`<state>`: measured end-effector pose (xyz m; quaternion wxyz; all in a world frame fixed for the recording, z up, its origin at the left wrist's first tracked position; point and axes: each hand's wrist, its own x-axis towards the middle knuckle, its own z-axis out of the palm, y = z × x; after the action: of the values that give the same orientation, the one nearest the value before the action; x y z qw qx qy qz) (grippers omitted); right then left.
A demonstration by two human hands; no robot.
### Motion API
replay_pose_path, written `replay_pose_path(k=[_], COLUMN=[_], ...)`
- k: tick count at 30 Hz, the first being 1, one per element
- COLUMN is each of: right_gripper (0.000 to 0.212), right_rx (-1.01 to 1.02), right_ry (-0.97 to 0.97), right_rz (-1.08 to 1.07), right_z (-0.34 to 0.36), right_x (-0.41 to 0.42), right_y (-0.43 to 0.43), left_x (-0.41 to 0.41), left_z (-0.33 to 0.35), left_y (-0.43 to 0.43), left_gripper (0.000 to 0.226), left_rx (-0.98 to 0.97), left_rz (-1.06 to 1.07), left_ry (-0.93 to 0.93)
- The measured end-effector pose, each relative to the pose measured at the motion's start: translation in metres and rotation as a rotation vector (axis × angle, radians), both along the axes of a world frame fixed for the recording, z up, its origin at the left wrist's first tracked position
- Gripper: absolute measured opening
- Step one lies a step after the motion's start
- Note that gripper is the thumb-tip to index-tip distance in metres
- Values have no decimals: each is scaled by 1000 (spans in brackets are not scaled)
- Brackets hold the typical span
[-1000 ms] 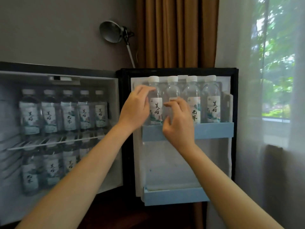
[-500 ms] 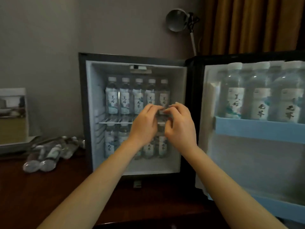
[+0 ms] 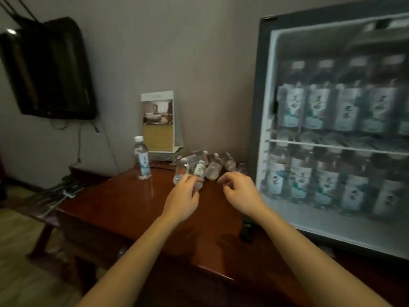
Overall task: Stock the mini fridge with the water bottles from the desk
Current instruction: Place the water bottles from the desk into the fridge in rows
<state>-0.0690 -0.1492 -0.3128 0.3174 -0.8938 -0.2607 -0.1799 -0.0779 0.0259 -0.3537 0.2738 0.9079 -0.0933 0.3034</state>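
Clear plastic water bottles point(image 3: 212, 167) with white-and-teal labels lie heaped on the red-brown desk point(image 3: 124, 207), just beside the open, well-filled mini fridge point(image 3: 259, 96). An upright bottle point(image 3: 142, 160) stands apart, near a card stand point(image 3: 157, 122). At the heap, the left hand point(image 3: 182, 199) meets the nearest bottle, though whether it grips is unclear. The right hand point(image 3: 242, 192) hovers, loosely curled and holding nothing.

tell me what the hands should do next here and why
Probably close the left hand round the nearest lying bottle and lift it. Its fingers are at that bottle, the right hand is empty, and other bottles lie on the desk beside the open fridge.
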Motion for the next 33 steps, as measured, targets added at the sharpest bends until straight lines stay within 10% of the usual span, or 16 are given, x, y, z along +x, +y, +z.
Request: replay_pose_path(k=[8, 18, 29, 33], right_gripper=[35, 51, 47, 49], right_rx=[-55, -401, -462, -469], right_ry=[299, 86, 65, 70], right_rz=[78, 63, 36, 48], right_z=[-39, -61, -75, -73], right_x=[95, 181, 195, 195], right_y=[110, 196, 198, 194], left_x=[55, 167, 228, 216], left_z=[-35, -35, -43, -47], left_y=[130, 198, 225, 219], left_gripper=[36, 82, 70, 60], left_rx=[-216, -855, -1095, -835], left_rz=[358, 524, 400, 484], left_ry=[300, 281, 117, 152])
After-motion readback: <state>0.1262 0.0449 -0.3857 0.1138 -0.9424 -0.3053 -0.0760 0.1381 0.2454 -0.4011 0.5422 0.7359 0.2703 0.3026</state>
